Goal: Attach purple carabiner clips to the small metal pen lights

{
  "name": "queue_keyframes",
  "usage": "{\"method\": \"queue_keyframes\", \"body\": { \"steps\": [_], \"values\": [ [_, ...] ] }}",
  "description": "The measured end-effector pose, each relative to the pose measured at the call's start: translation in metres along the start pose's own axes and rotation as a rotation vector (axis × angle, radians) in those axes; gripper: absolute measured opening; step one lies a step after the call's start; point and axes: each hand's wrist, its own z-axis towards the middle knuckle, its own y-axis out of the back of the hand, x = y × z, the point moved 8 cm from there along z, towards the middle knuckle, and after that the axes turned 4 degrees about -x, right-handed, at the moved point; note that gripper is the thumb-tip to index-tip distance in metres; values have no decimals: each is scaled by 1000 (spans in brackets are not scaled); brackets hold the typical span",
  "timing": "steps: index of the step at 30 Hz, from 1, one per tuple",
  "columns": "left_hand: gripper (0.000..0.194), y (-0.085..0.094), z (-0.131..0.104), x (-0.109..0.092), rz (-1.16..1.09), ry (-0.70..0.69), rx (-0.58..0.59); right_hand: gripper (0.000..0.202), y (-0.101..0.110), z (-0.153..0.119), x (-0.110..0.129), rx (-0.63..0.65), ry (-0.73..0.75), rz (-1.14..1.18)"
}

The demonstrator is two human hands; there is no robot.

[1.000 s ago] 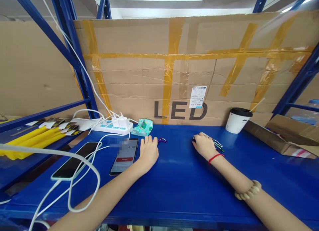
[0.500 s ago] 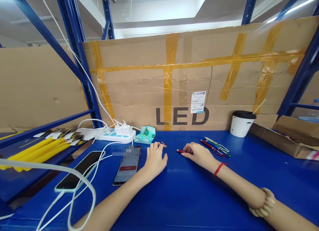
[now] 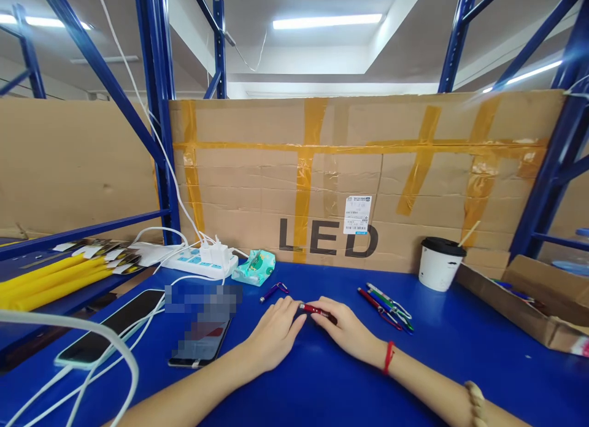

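Note:
A short red pen barrel (image 3: 317, 310) with a silvery end lies level between my two hands, just above or on the blue tabletop. My right hand (image 3: 347, 329) grips it, thumb and fingers closed around its right part. From the other side, the fingertips and thumb of my left hand (image 3: 275, 332) close at its silvery left end, partly hiding the contact. Beyond my left fingers rests a small dark blue pen piece (image 3: 273, 292) with a clip loop, untouched. To the right of my right hand several pens (image 3: 386, 307) in red, blue, green and white lie together.
On the left are a phone (image 3: 202, 341), another phone with cables (image 3: 110, 329), a power strip (image 3: 202, 262) and a green tissue packet (image 3: 254, 267). A lidded paper cup (image 3: 439, 270) and an open cardboard box (image 3: 515, 307) stand at right. Cardboard (image 3: 257, 188) walls the back.
My left hand has left the dark blue pen piece and come right to the red barrel's end. My right hand has brought the barrel toward it. The view has tilted up.

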Motion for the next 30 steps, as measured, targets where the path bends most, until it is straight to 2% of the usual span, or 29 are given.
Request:
{"method": "queue_keyframes", "body": {
  "steps": [6, 13, 15, 20, 26, 30],
  "values": [
    [34, -2, 15, -11, 77, 35, -96, 26, 7, -1, -5, -43, -12, 100],
    [38, -15, 50, -21, 208, -48, -166, 26, 23, -1, -36, -205, -89, 113],
    [37, -15, 53, -23, 179, -103, -201, 27, 22, -2, -40, -194, -103, 108],
    [36, -18, 51, -26, 154, -156, -130, 30, 18, -2, -34, -122, -90, 39],
    [41, -14, 45, -21, 230, -24, -149, 29, 20, -3, -35, -117, -86, 123],
    [43, -18, 45, -16, 36, 55, -136, 30, 17, -4, -36, -80, -93, 205]
  ]
}}
